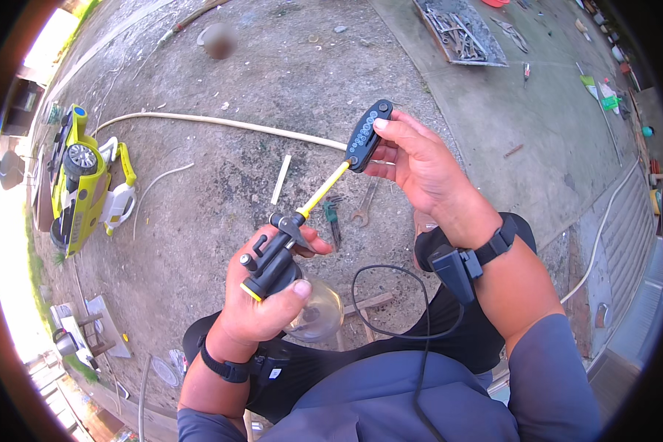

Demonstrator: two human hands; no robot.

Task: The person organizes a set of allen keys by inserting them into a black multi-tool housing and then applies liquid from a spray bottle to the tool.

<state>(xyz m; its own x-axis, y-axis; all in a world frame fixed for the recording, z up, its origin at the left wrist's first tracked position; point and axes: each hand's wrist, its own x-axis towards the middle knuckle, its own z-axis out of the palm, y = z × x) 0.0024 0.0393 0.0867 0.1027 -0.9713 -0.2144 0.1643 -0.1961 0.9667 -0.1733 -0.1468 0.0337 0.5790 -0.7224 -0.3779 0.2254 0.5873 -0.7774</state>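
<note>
My left hand (247,309) is closed round a black sprayer head (274,258), with a clear bottle (318,313) below it. In my right hand (423,162) is a black folding hex key set (367,140), its handle pinched between thumb and fingers. A yellow shaft (324,189) runs slantwise from the lower end of that handle to the front of the sprayer head. Exactly how the shaft's tip meets the sprayer cannot be made out. On the ground beyond my hands lie a green-handled set of hex keys (332,219) and an open-ended spanner (364,205).
A yellow-green wheeled pressure washer (85,173) lies at left, with a pale hose (228,121) crossing the ground. At the upper right sits a metal tray (486,60) of spanners. A white strip (281,179) lies ahead. A black cable (427,324) loops over my lap.
</note>
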